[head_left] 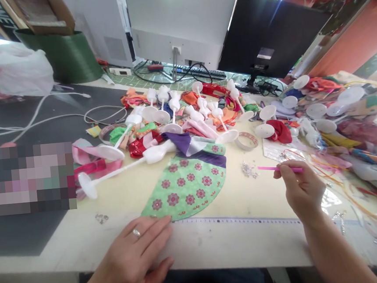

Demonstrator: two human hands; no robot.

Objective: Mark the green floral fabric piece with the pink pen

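A slim, bright-pink stick (266, 168) lies nearly level above the pale cream work surface (266, 200), its long axis running left to right and its tip pointing left at a small cluster of clear, glittering stones (249, 170); whether the two touch cannot be told. The right hand (303, 188) grips the stick in a closed pinch of thumb and fingers. The left hand (129, 257), a ring on one finger, lies palm down with fingers extended, gripping nothing, its fingertips at the near edge of a fan-shaped piece of light-green fabric printed with reddish flowers (188, 183). The fabric spreads toward the near left from a purple band (211, 159) at its upper right. Beyond it, a white miniature dress form on a round base (158, 153) lies on its side, base to the left. A printed ruler scale (231, 221) runs along the near side. More small white forms in colourful cloth (175, 103) crowd the far side, near a roll of tape (247, 141). Behind stand a white monitor (180, 14), a black monitor (274, 32) and a dark-green bin (62, 60).
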